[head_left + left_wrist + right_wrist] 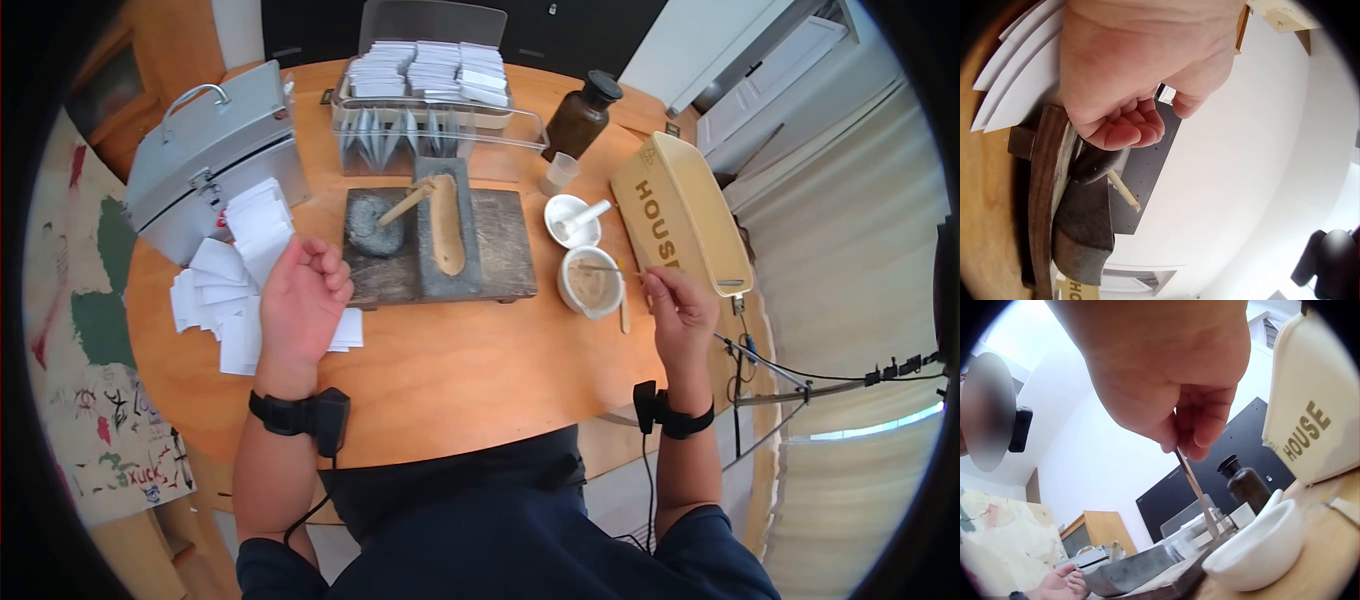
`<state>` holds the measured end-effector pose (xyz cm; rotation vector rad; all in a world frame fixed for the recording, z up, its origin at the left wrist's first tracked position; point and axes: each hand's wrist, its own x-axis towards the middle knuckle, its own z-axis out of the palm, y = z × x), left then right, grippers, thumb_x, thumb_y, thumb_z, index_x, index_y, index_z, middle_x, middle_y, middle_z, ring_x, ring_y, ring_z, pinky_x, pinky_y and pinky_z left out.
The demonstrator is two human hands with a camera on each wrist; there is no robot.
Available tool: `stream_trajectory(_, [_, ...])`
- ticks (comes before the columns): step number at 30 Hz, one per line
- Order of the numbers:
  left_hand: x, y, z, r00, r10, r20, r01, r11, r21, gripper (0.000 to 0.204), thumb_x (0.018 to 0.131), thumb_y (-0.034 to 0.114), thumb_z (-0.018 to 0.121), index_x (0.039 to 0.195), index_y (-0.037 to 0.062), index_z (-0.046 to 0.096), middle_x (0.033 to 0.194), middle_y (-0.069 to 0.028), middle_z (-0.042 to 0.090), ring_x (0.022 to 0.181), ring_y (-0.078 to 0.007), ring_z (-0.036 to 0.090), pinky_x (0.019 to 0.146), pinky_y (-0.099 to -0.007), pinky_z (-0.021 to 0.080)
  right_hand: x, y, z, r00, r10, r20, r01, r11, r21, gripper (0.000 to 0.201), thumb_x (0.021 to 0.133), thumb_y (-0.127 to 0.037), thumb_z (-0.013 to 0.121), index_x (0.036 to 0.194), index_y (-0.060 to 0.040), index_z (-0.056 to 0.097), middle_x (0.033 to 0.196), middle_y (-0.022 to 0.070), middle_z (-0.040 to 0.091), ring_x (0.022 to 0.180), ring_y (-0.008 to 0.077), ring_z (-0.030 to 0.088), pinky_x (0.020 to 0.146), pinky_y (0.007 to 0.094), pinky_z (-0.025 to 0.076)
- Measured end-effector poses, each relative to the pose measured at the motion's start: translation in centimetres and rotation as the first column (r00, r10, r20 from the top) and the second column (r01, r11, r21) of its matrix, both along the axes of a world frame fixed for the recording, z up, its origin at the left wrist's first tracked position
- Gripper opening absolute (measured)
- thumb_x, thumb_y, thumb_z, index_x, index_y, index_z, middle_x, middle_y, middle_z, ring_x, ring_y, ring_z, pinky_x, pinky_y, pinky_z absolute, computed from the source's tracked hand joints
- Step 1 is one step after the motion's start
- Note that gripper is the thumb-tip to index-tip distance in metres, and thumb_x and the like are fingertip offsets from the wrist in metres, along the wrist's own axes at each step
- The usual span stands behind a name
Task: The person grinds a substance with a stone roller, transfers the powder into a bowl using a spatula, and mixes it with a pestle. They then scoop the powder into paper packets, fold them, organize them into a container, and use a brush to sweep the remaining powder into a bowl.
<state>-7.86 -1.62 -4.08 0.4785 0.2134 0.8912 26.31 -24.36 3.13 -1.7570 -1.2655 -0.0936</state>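
Observation:
The right hand point(683, 315) pinches a thin metal spatula point(603, 268) between thumb and fingers. The spatula's far end is over a white bowl point(593, 312) holding beige powder. In the right wrist view the spatula point(1197, 490) slants down from the fingertips toward the white bowl point(1260, 559). The left hand point(305, 300) lies palm up with loosely curled fingers, holding nothing, beside white paper packets point(262, 232) and left of a dark wooden board point(510, 245). On the board are a stone trough point(468, 235) and a round stone point(372, 228) with a wooden handle.
A white mortar with pestle point(588, 216), plastic cup point(559, 172) and brown bottle point(578, 118) stand behind the bowl. A cream bin point(690, 215) is at the right, a metal case point(215, 165) at the left, a packet-filled clear box point(490, 155) at the back. A small stick point(625, 312) lies beside the bowl.

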Motion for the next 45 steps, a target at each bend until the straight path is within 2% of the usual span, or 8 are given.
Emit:
stream_trajectory(2, [0.0,0.0,0.2,1.0,-0.001,-0.001,0.001,1.0,0.004,0.027,0.104,0.032,0.046,0.099,0.0066,0.054,0.084,-0.0035,0.05,0.075,-0.0154,0.046,0.067,-0.0281,0.04,-1.3,2.0,1.2,0.996,0.055,0.066,-0.058,0.997,0.046,0.01,0.087,0.001,0.069,0.098,0.0018,0.071,0.081,0.0081,0.069,0.068,0.0127,0.065,0.062,0.0242,0.05])
stream_trajectory(8, [0.1,-0.1,0.1,1.0,-0.002,-0.024,0.003,1.0,0.031,0.027,0.104,0.032,0.046,0.099,0.0066,0.055,0.084,-0.0035,0.051,0.075,-0.0153,0.046,0.067,-0.0282,0.04,-5.2,9.8,2.5,0.977,0.205,-0.06,-0.195,0.97,0.145,0.011,0.086,0.0,0.07,0.097,0.0007,0.071,0.081,0.0093,0.07,0.07,0.0177,0.067,0.063,0.0274,0.052])
stream_trajectory(10, [0.1,-0.1,0.1,0.999,-0.001,-0.036,0.003,0.999,0.047,0.027,0.104,0.032,0.046,0.099,0.0067,0.055,0.084,-0.0035,0.051,0.075,-0.0152,0.046,0.067,-0.0282,0.04,-5.6,12.2,2.2,0.947,0.268,0.18,-0.3,0.936,0.183,0.011,0.084,0.0,0.071,0.095,-0.0003,0.072,0.081,0.0113,0.071,0.07,0.023,0.068,0.064,0.0296,0.053])
stream_trajectory(15, [0.0,-0.1,0.2,0.999,-0.003,-0.036,0.004,0.999,0.034,0.025,0.103,0.031,0.047,0.097,0.0078,0.053,0.084,-0.0041,0.051,0.074,-0.0161,0.046,0.068,-0.0285,0.038,-6.4,15.1,1.6,0.893,0.319,0.317,-0.393,0.896,0.207,0.01,0.084,0.0,0.07,0.093,-0.0013,0.072,0.082,0.0131,0.071,0.074,0.0281,0.068,0.066,0.0343,0.054])
stream_trajectory(23, [0.1,-0.2,0.3,0.999,0.004,-0.036,-0.003,0.999,0.034,0.027,0.104,0.032,0.047,0.098,0.0073,0.055,0.084,-0.0038,0.051,0.074,-0.0156,0.046,0.067,-0.0277,0.039,-7.2,12.9,0.8,0.789,0.39,0.474,-0.457,0.889,0.03,0.012,0.083,0.001,0.071,0.094,-0.0023,0.072,0.083,0.0111,0.07,0.068,0.0268,0.066,0.06,0.032,0.052])
stream_trajectory(30, [0.1,0.0,0.0,0.999,0.0,-0.04,0.001,0.999,0.037,0.027,0.104,0.033,0.046,0.098,0.0072,0.055,0.084,-0.0041,0.051,0.074,-0.0158,0.046,0.067,-0.0282,0.039,-7.1,13.6,1.3,0.801,0.324,0.504,-0.443,0.886,0.135,0.013,0.081,0.002,0.072,0.093,-0.0027,0.071,0.081,0.0109,0.07,0.067,0.0264,0.066,0.058,0.0329,0.052])
stream_trajectory(32, [0.2,0.0,0.2,0.999,0.0,-0.037,0.002,0.999,0.039,0.027,0.104,0.033,0.046,0.099,0.0071,0.055,0.085,-0.0041,0.051,0.074,-0.0157,0.046,0.067,-0.0283,0.039,-7.3,13.1,1.1,0.768,0.349,0.537,-0.439,0.898,0.045,0.014,0.079,0.0,0.07,0.092,-0.0025,0.07,0.081,0.0112,0.069,0.068,0.0292,0.065,0.058,0.0364,0.053])
stream_trajectory(45, [0.2,-0.2,0.3,0.999,-0.01,-0.035,0.011,0.999,0.049,0.029,0.104,0.033,0.045,0.099,0.0065,0.055,0.085,-0.0044,0.051,0.074,-0.0159,0.047,0.067,-0.0284,0.04,-8.4,12.8,1.2,0.811,0.329,0.484,-0.412,0.908,0.073,0.011,0.079,-0.001,0.072,0.09,-0.0034,0.071,0.077,0.0102,0.068,0.065,0.0267,0.065,0.057,0.0339,0.051])
